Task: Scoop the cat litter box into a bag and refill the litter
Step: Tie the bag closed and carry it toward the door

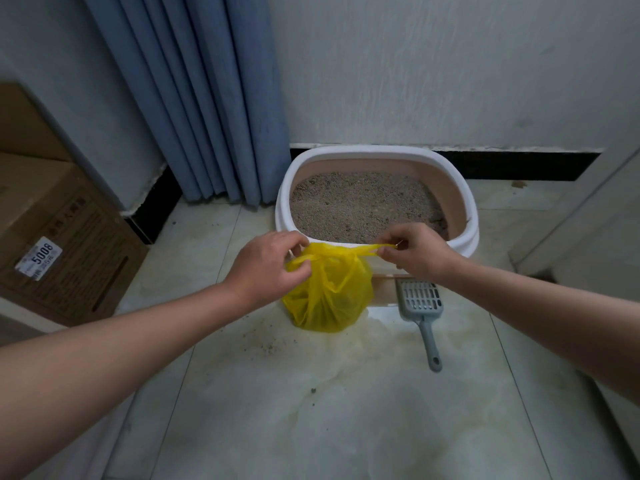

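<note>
With both hands, left hand (268, 263) and right hand (415, 252), pinching the yellow bag (329, 292) handles, the knot wants an even outward pull, keeping the bag upright on the floor (346, 410).

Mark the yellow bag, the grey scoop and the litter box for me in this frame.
yellow bag (329, 299), head view, on its bulging body below the handles.
grey scoop (419, 299), head view, on its slotted head.
litter box (282, 206), head view, on its white left rim.

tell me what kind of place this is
Likely a corner of a home: a litter box stands against the wall on a tiled floor, a curtain hangs beside it, and cardboard boxes are stacked at the left. The left hand and right hand pinch a yellow bag.
</note>
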`<state>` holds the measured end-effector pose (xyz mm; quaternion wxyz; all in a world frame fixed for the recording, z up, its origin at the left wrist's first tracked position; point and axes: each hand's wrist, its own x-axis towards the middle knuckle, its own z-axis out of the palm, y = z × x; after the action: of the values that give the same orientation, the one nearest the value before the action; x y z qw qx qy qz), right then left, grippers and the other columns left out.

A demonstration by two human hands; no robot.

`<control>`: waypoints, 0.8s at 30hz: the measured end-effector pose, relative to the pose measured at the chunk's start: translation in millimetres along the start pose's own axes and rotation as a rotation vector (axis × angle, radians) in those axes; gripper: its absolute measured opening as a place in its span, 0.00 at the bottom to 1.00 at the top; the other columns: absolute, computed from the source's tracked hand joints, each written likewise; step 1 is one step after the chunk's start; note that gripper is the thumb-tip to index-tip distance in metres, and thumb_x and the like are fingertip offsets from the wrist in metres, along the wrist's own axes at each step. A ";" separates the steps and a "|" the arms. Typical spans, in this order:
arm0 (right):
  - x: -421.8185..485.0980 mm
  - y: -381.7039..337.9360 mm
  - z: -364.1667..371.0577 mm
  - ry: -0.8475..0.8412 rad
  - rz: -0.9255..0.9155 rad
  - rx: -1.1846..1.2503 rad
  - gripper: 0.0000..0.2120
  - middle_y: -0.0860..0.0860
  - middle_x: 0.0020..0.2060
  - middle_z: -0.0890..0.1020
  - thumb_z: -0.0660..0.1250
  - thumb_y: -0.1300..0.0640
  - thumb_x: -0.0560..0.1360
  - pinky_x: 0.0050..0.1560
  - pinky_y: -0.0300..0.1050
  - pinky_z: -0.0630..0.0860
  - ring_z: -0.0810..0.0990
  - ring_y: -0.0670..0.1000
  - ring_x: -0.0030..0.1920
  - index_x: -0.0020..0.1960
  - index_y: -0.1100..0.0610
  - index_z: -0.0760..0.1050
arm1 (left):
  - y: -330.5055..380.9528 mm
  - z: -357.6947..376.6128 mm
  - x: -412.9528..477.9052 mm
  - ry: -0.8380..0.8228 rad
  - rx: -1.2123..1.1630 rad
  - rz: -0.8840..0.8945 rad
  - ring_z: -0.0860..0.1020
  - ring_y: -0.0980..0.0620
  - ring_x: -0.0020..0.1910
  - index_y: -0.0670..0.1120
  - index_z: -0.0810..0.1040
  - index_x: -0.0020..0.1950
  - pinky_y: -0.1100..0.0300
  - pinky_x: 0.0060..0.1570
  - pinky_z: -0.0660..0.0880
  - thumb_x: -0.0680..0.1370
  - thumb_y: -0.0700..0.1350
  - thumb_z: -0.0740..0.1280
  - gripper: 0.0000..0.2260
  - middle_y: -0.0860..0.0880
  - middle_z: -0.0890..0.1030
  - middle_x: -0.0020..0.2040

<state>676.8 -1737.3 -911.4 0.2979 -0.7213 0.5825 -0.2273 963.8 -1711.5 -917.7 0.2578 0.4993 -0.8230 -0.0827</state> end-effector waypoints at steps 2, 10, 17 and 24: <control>-4.6 -2.4 2.1 -0.036 -0.067 -0.085 0.06 0.45 0.44 0.84 0.72 0.54 0.75 0.46 0.43 0.73 0.79 0.45 0.42 0.51 0.49 0.84 | 5.0 3.6 -1.1 -0.042 0.075 0.039 0.76 0.51 0.40 0.49 0.79 0.55 0.53 0.43 0.74 0.74 0.57 0.67 0.15 0.55 0.77 0.40; -15.1 -20.2 8.9 -0.004 -0.292 -0.497 0.09 0.46 0.37 0.79 0.63 0.49 0.80 0.38 0.47 0.66 0.79 0.55 0.43 0.48 0.52 0.80 | 10.8 7.3 -14.7 -0.084 0.318 -0.150 0.77 0.45 0.34 0.49 0.70 0.44 0.54 0.34 0.65 0.78 0.64 0.62 0.18 0.50 0.78 0.34; -15.1 -14.9 10.6 -0.087 -0.363 -0.604 0.12 0.52 0.45 0.79 0.60 0.49 0.81 0.40 0.50 0.71 0.77 0.56 0.45 0.49 0.56 0.77 | 3.7 5.5 -18.4 -0.219 -0.314 -0.271 0.79 0.57 0.31 0.49 0.81 0.37 0.55 0.37 0.77 0.80 0.53 0.68 0.13 0.52 0.82 0.31; -17.8 0.1 4.3 -0.092 -0.295 -0.706 0.12 0.50 0.42 0.80 0.59 0.50 0.81 0.37 0.49 0.71 0.77 0.55 0.42 0.45 0.54 0.76 | -5.3 11.4 -12.8 -0.223 -0.282 -0.181 0.75 0.49 0.31 0.45 0.80 0.37 0.54 0.34 0.71 0.79 0.54 0.67 0.16 0.47 0.77 0.30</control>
<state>675.7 -1719.3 -914.2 0.0215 -0.8650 0.5009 -0.0205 966.9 -1704.3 -933.9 0.2240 0.5179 -0.7785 -0.2748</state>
